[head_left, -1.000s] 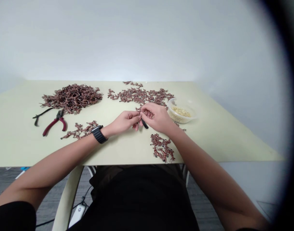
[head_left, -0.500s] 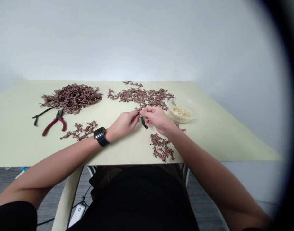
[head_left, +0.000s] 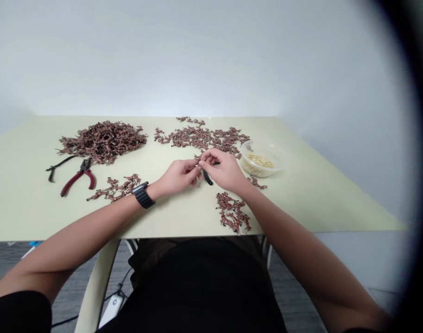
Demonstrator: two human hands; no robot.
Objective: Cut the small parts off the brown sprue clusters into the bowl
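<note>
On a pale cream tabletop (head_left: 24,208), at the far left, lies a pair of black-handled side cutters (head_left: 60,164), its handles spread; just beside it rests a pair of red-and-black-handled pliers (head_left: 78,178); above them sits a large heap of small reddish-brown metallic pieces (head_left: 102,142), tangled together; below the heap lies a smaller reddish-brown cluster (head_left: 114,189); a black strapped smartwatch (head_left: 142,194) circles the person's left wrist. The left hand (head_left: 178,175) reaches in at the centre, its thumb and fingertips pinched together against the right hand's fingertips, on something too small to make out; the right hand (head_left: 223,170) is curled closed around a slim black-handled tool (head_left: 207,178), whose curved black end shows below the fingers, between the two hands. Beyond the hands, a wide scattered band of reddish-brown pieces (head_left: 200,138) spreads across the table; nearer the person, below the right hand, lies another reddish-brown cluster (head_left: 232,212); at the right, near the right hand, stands a round clear plastic bowl (head_left: 261,159) holding small pale gold pieces (head_left: 260,161).
</note>
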